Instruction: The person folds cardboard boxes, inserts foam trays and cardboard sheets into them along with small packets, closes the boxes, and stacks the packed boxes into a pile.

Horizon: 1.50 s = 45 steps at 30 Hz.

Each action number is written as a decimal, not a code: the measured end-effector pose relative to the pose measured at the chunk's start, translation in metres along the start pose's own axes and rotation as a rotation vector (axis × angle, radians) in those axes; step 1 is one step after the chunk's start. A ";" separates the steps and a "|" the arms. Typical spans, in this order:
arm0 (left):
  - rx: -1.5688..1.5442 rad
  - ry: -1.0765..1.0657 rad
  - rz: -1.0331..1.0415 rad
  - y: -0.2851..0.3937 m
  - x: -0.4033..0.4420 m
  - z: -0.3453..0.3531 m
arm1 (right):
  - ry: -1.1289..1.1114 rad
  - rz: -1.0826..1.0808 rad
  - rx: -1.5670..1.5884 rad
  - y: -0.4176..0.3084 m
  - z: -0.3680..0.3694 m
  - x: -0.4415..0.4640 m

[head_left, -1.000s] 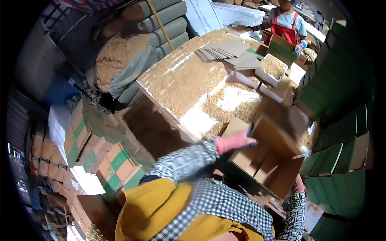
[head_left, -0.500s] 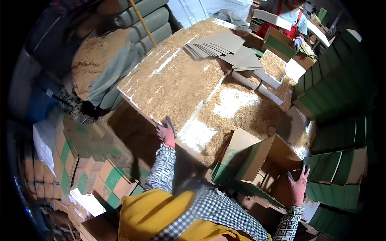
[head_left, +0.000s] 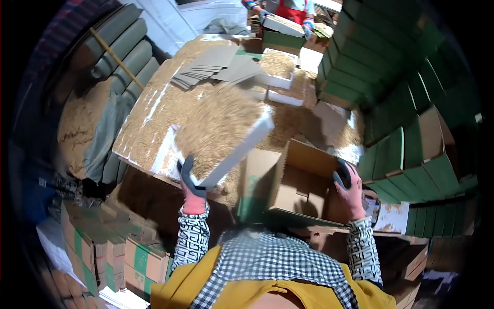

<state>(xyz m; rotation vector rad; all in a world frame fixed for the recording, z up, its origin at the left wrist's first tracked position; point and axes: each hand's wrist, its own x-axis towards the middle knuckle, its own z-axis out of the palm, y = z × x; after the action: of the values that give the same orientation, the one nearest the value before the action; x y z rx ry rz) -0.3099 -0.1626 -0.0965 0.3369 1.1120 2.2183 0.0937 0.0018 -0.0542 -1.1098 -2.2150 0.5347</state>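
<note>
My left hand [head_left: 193, 188], in a pink glove with dark fingers, grips the near left corner of a white foam tray [head_left: 242, 149]. The tray is heaped with golden sawdust-like bedding, blurred by motion, and tilts above the table. My right hand [head_left: 351, 191], gloved alike, is at the right wall of an open cardboard box [head_left: 303, 185], thumb on the inner side and fingers curled over the edge. Inside, the box's bare brown bottom flaps show. Another cardboard box piece [head_left: 257, 177] with green print stands against its left side.
The large table [head_left: 146, 121] is strewn with bedding. Grey sheets [head_left: 216, 62] and more filled foam trays [head_left: 280, 80] lie at its back. Green boxes [head_left: 391, 159] are stacked at right; folded cartons [head_left: 139, 262] stand lower left. Across the table, a person holds a white tray [head_left: 284, 24].
My left hand has gone from resting at the table edge to holding the filled foam tray, now lifted and tilted. My right hand remains at the box wall. The view has turned rightward.
</note>
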 end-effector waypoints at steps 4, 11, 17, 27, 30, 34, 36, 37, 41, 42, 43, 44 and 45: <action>-0.135 -0.315 -0.507 0.005 -0.022 0.126 | 0.083 0.527 1.188 -0.012 -0.026 0.012; 0.377 -0.816 -0.069 -0.107 -0.032 0.152 | 0.019 0.066 0.309 0.004 -0.093 -0.007; 0.918 -0.708 0.220 -0.115 -0.041 0.156 | 0.271 0.370 0.242 -0.062 -0.111 -0.083; 0.776 -0.656 -0.445 -0.221 0.131 0.156 | -0.159 0.972 0.519 -0.057 -0.012 -0.064; 1.487 -0.886 -0.003 -0.279 0.155 0.205 | -0.240 0.922 0.168 -0.058 -0.003 -0.054; 1.883 -1.082 -0.026 -0.351 0.153 0.249 | -0.085 0.725 -0.255 -0.064 0.023 -0.061; 2.000 -1.044 0.024 -0.385 0.143 0.256 | -0.079 0.761 -0.284 -0.075 0.024 -0.053; 2.067 -1.088 0.251 -0.405 0.141 0.243 | -0.033 0.743 -0.234 -0.077 0.024 -0.049; 1.724 -1.188 0.074 -0.470 0.192 0.202 | 0.195 0.527 -0.200 -0.086 -0.002 -0.050; 1.624 -1.199 0.102 -0.488 0.212 0.184 | 0.310 0.492 -0.184 -0.076 -0.013 -0.048; 1.505 -1.084 0.098 -0.474 0.221 0.175 | 0.416 0.427 -0.290 -0.055 -0.024 -0.052; 1.479 -0.982 0.081 -0.447 0.228 0.167 | 0.439 0.598 -0.295 -0.032 -0.036 -0.062; 1.446 -0.882 0.066 -0.419 0.235 0.159 | 0.358 0.852 -0.248 -0.005 -0.052 -0.073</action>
<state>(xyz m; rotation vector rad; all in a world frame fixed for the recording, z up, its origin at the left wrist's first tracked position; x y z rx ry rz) -0.2390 0.2743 -0.3417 1.6893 1.8669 0.6656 0.1598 -0.0560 -0.0368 -2.1031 -1.4549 0.3487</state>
